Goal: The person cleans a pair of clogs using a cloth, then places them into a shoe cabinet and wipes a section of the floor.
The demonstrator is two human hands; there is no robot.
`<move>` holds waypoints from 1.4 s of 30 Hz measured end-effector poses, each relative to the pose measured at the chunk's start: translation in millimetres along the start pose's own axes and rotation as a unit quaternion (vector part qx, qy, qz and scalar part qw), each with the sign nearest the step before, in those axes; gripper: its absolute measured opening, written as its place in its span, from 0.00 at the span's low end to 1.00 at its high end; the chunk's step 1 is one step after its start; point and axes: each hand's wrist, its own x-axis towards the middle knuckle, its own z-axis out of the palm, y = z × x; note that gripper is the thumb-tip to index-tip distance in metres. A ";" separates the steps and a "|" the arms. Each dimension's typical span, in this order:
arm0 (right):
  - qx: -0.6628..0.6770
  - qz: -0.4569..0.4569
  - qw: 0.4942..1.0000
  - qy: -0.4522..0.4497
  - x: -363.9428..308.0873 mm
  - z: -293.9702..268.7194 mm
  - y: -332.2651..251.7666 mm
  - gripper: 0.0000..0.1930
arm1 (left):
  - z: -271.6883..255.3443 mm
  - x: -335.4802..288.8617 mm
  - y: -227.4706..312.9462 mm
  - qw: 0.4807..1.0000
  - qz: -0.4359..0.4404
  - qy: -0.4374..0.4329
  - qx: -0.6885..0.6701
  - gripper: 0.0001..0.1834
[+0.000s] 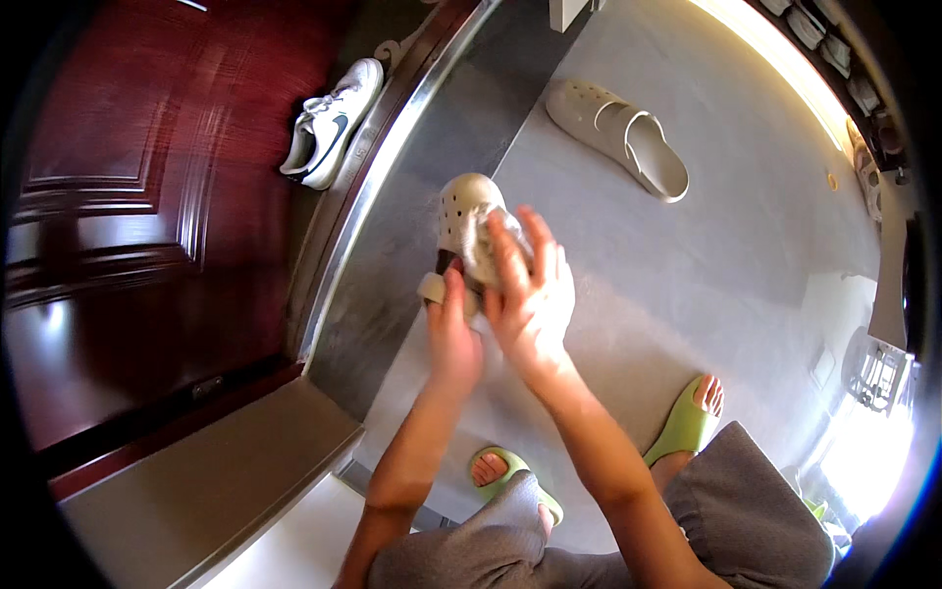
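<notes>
A beige clog (454,208) with holes in its toe is held up in front of me, toe pointing away. My left hand (454,332) grips it near the heel end, with the thumb up along its side. A crumpled whitish cloth (481,247) lies against the top of the clog. My right hand (535,299) presses this cloth onto the clog, its fingers bent over it. Part of the clog's heel and strap is hidden behind my hands. The matching beige clog (597,118) lies on the grey floor, farther off to the right.
A white sneaker (334,128) with a dark mark stands by the door sill, beside a dark red panelled door (147,226). My feet wear green slippers (684,424) on the grey floor (628,285). Several shoes (834,54) sit on a rack at the upper right.
</notes>
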 end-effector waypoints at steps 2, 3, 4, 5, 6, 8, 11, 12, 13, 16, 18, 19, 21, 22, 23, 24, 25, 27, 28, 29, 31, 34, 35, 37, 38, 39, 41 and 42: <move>-0.057 -0.063 0.996 -0.024 -28.1 4.5 -19.0 0.32 | -16.5 4.6 17.6 0.994 -0.073 -0.065 -0.040 0.32; -0.076 -0.073 0.994 -0.030 -49.0 10.3 -18.7 0.31 | 7.6 -1.7 35.0 0.998 -0.066 0.013 -0.012 0.34; -0.067 -0.072 0.994 -0.042 -59.4 6.2 -28.9 0.29 | 8.7 -2.9 42.6 0.994 -0.083 0.069 -0.036 0.33; -0.059 -0.066 0.995 -0.043 -59.7 6.2 -31.5 0.30 | -0.8 -4.6 44.2 0.995 -0.083 0.033 -0.045 0.33; -0.049 -0.059 0.996 -0.045 -58.3 5.4 -34.3 0.31 | -12.0 -7.5 43.6 0.995 -0.083 -0.003 -0.053 0.33; -0.023 -0.058 0.998 -0.023 -23.6 -7.0 -33.7 0.32 | -16.7 -21.9 39.9 0.997 -0.050 -0.016 -0.061 0.34; -0.049 -0.065 0.997 0.000 4.4 -15.9 -46.0 0.32 | -20.2 -40.6 37.8 0.999 -0.026 0.019 0.041 0.37; -0.065 -0.091 0.994 0.005 -0.2 -17.4 -52.2 0.31 | -22.2 -41.4 36.9 0.999 -0.019 0.038 0.030 0.37; -0.067 -0.111 0.992 0.005 -16.3 -12.7 -57.5 0.31 | -24.0 -37.1 48.5 0.999 -0.021 0.019 -0.020 0.37; -0.046 -0.108 0.992 -0.048 -73.3 -6.1 -73.5 0.27 | -21.1 -30.8 85.9 0.995 -0.036 0.084 -0.048 0.36; -0.052 -0.133 0.989 -0.023 -59.8 -6.7 -67.9 0.27 | -21.6 -36.8 90.8 0.997 -0.022 0.065 -0.018 0.37; -0.052 -0.148 0.988 -0.001 -47.8 -10.4 -71.8 0.27 | -23.4 -44.0 93.4 0.997 -0.011 0.060 -0.039 0.37; -0.059 -0.144 0.988 0.021 -15.4 -21.9 -79.9 0.29 | -20.7 -60.3 90.4 0.998 -0.001 0.040 -0.052 0.36; -0.062 -0.139 0.988 0.032 -7.5 -24.2 -84.0 0.29 | -19.9 -63.3 91.5 0.998 0.004 0.043 -0.053 0.36; -0.075 -0.141 0.986 0.049 -11.2 -20.7 -87.9 0.28 | -19.3 -65.8 92.6 0.997 -0.001 0.045 -0.065 0.36; -0.073 -0.145 0.985 0.049 -24.3 -18.2 -90.5 0.28 | -19.7 -68.0 94.0 0.996 -0.005 0.048 -0.076 0.36; -0.056 -0.159 0.985 0.039 -44.2 -15.7 -94.6 0.27 | -25.2 -64.4 99.4 0.996 0.003 0.047 -0.069 0.36; -0.039 -0.177 0.983 0.006 -78.2 -13.4 -94.0 0.25 | -19.8 -59.8 112.1 0.994 -0.017 0.086 -0.058 0.35; -0.041 -0.180 0.983 0.007 -73.8 -15.5 -92.9 0.25 | -13.4 -63.1 120.1 0.994 -0.033 0.098 -0.040 0.34; -0.034 -0.180 0.983 0.022 -65.0 -16.4 -93.4 0.26 | -15.2 -65.5 119.3 0.994 -0.031 0.097 -0.040 0.34; -0.045 -0.186 0.981 0.027 -38.4 -21.5 -92.8 0.29 | -26.0 -71.3 107.5 0.996 -0.002 0.035 -0.087 0.34; -0.056 -0.134 0.988 0.046 4.0 -40.7 -100.3 0.27 | -36.4 -77.5 84.2 0.999 0.012 0.042 0.019 0.34; -0.087 -0.147 0.984 0.057 -0.7 -39.9 -100.3 0.26 | -34.0 -73.9 83.9 0.999 0.017 0.025 -0.028 0.35; -0.087 -0.160 0.982 0.046 -45.2 -34.1 -100.7 0.26 | -28.3 -67.9 93.9 0.998 0.015 0.035 -0.047 0.35; -0.082 -0.171 0.981 0.031 -60.5 -31.9 -101.7 0.26 | -24.9 -67.3 103.0 0.997 0.011 0.050 -0.062 0.35; -0.083 -0.173 0.981 0.033 -63.0 -33.1 -100.7 0.26 | -17.7 -70.6 113.8 0.996 -0.001 0.076 -0.038 0.34; -0.041 -0.159 0.986 0.010 -64.0 -39.8 -103.8 0.25 | -15.1 -77.4 112.4 0.997 0.004 0.058 -0.045 0.33; -0.045 -0.158 0.986 0.010 -52.3 -40.6 -100.9 0.25 | -15.5 -81.6 109.3 0.998 0.011 0.043 -0.050 0.33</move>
